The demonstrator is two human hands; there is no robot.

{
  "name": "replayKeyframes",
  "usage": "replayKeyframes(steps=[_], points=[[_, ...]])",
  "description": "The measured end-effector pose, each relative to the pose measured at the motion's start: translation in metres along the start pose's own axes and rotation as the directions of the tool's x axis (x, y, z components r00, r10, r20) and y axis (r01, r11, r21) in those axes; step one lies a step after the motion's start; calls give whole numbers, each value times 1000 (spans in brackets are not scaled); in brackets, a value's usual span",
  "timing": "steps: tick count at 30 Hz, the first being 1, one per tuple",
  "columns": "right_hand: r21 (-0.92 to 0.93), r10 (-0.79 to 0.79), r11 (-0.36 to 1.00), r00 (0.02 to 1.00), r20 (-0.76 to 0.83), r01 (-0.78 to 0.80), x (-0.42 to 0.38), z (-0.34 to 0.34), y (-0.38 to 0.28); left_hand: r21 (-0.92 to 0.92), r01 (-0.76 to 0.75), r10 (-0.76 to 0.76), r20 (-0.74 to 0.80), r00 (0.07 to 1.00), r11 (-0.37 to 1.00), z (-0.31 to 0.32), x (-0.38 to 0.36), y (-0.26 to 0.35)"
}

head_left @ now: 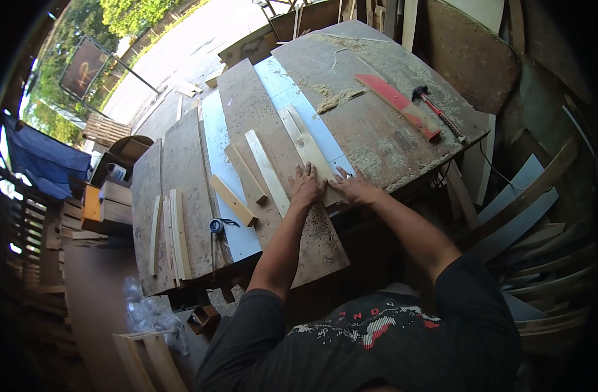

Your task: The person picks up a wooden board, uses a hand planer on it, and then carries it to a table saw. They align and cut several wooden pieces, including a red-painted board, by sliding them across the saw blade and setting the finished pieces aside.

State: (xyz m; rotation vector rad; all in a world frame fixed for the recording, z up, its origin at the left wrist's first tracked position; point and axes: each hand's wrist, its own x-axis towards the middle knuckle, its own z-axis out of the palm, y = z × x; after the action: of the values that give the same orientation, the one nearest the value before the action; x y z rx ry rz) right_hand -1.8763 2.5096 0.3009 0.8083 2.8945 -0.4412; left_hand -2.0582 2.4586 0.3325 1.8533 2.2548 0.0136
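A pale wooden board (301, 139) with a dark knot lies lengthwise on the worktable, its near end under my hands. My left hand (307, 187) rests on the near end of this board, palm down with the fingers spread. Just to the right, my right hand (356, 188) touches the board's right edge near the corner, fingers stretched out. Nothing shows in either hand. Left of the board lie a long pale wood strip (267, 171) and two shorter wood pieces, one a block (233, 200) across a light blue strip (217, 140).
On the worktable (181, 153) a hammer (437, 112) and a red flat piece (394, 96) lie at the right, beside sawdust (338, 99). A round blue-black object (216, 226) and several narrow sticks (179, 235) are at the left. Scrap boards (541, 189) lean at the right.
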Motion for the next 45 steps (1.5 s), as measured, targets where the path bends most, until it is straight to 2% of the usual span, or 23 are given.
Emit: replayKeyframes(steps=[2, 8, 11, 14, 15, 18, 19, 20, 21, 26, 27, 28, 30, 31, 34, 37, 38, 41, 45], points=[[-40, 6, 999, 1000, 12, -5, -14, -3, -8, 30, -19, 19, 2, 1000, 999, 3, -9, 1], [211, 92, 976, 976, -199, -49, -28, 32, -13, 24, -62, 62, 8, 998, 998, 10, -37, 1], [427, 404, 854, 896, -185, -297, -21, 12, -34, -32, -49, 50, 15, 999, 998, 13, -43, 0], [355, 492, 838, 855, -166, -413, -1, -20, -66, -101, -39, 48, 80, 996, 994, 6, -51, -5], [356, 497, 842, 840, -219, -405, 7, -18, -71, -147, -31, 33, 14, 999, 989, 9, -60, -11], [307, 514, 843, 830, -218, -441, 17, -13, -79, -264, -47, -8, -203, 979, 963, 16, -89, -19], [326, 530, 825, 832, -163, -461, 18, -16, -79, -284, -65, -21, -290, 957, 957, 11, -108, -16], [309, 529, 830, 832, -170, -464, 20, -15, -79, -302, -88, -34, -379, 925, 949, 8, -122, -14], [292, 528, 834, 830, -179, -467, 23, -11, -79, -319, -89, -47, -395, 918, 944, 8, -130, -16], [268, 495, 856, 851, -176, -443, 18, 0, -73, -400, -101, -86, -424, 902, 911, 14, -156, -21], [236, 472, 876, 848, -240, -421, 13, 3, -72, -375, -117, -59, -425, 903, 920, 11, -151, -19], [273, 436, 887, 870, -229, -373, 8, 4, -65, -358, -125, -41, -422, 906, 925, 10, -147, -16], [356, 352, 896, 913, -208, -264, -1, 5, -46, -288, -126, 2, -395, 919, 949, 15, -142, -15], [436, 359, 870, 902, -241, -230, 3, 13, -33, -228, -130, 36, -377, 926, 965, 18, -134, -11], [449, 401, 859, 868, -293, -245, -7, 24, -19, -83, -125, 99, -262, 960, 989, 25, -110, 7], [448, 243, 887, 941, -234, -118, -6, 16, -11, 10, -98, 98, -114, 989, 995, 23, -89, 20], [461, 206, 883, 954, -217, -85, -6, 15, -10, 15, -100, 101, -101, 990, 995, 25, -89, 21], [390, 192, 919, 930, -313, -58, 5, 42, 3, 17, -108, 109, -90, 990, 994, 20, -79, 23], [457, 226, 885, 938, -263, -85, 5, 21, -1, 13, -102, 103, -64, 993, 995, 10, -72, 18]])
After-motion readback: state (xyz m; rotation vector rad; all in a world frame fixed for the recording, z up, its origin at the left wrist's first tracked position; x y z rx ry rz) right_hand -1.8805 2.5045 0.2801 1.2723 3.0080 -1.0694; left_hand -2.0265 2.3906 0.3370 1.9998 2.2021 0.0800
